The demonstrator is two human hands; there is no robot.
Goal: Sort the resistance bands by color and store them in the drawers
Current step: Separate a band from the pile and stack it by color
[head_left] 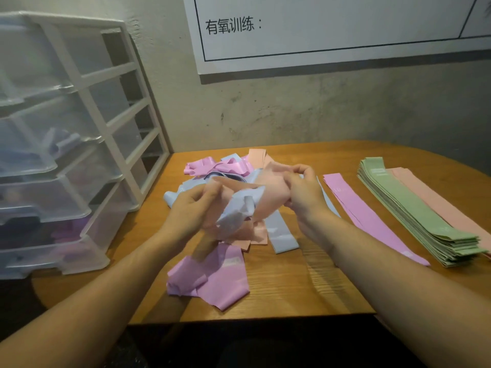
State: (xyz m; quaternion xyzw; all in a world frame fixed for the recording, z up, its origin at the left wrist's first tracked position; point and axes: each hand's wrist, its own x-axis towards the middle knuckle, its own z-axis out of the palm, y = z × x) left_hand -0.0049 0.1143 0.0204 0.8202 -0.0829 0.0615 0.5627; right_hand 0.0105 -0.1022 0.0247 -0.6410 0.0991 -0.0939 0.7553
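A tangled heap of pink, pale blue and peach resistance bands (228,168) lies mid-table. Above it my left hand (191,211) and my right hand (303,192) both grip a crumpled peach band (271,192), with a pale blue band (239,208) bunched against it near my left fingers. A loose pink band (220,277) hangs below my left wrist onto the table. To the right lie a flat pink band (372,219), a neat stack of green bands (414,216) and flat peach bands (435,200).
A white-framed tower of translucent drawers (66,166) stands at the left on the table edge; some drawers hold blue and purple bands. The wooden table (292,288) ends close to me. A wall with a white poster (318,30) is behind.
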